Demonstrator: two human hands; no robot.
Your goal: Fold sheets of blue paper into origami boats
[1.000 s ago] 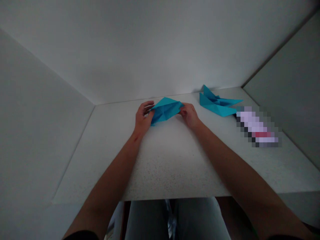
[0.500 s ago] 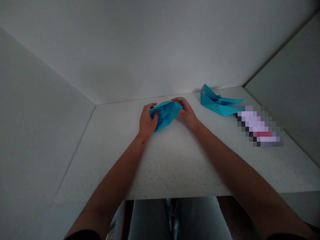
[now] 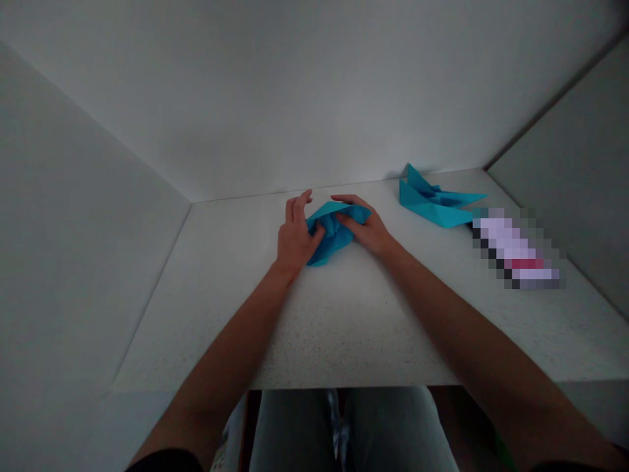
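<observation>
Between my two hands is a folded sheet of blue paper [image 3: 339, 244], its creases opened into a hollow shape. My left hand [image 3: 299, 237] grips its left side, thumb pressed into the folds and some fingers raised behind. At the other end, my right hand [image 3: 366, 226] holds the paper with the thumb inside and the fingers around the far edge. Parts of the paper are hidden by the hands. To the right lies a second blue folded paper piece, boat-like with pointed ends [image 3: 432, 203], touched by neither hand.
A white speckled table [image 3: 344, 328] meets a pale wall [image 3: 304, 98] at its back edge, with more walls left and right. A pixelated pinkish, oblong object [image 3: 514, 249] lies at the right beside the boat-like paper. My legs [image 3: 299, 432] are below the front edge.
My right thumb has moved onto the inside of the paper, and the paper's middle is pushed into deeper folds. My left fingers have lifted. The view has shifted slightly.
</observation>
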